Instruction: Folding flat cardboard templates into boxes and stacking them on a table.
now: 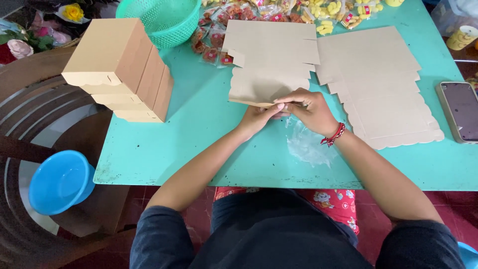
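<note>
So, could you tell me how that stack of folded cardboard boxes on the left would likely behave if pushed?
The stack of cardboard boxes already leans stepwise, so it would probably topple or slide apart. The boxes look thin-walled, so likely light and easily dented.

Flat, unfolded tan cardboard box blank (271,60) with notched side flaps and a scalloped near edge, lying on the turquoise tabletop (199,134) and stretching away from both hands. Near edge bent up slightly and pinched between the fingertips of the left hand (256,118) and the right hand (311,110), which meet just at that edge. Surface plain, unprinted and creased along straight fold lines running crosswise beyond the fingers.
</note>
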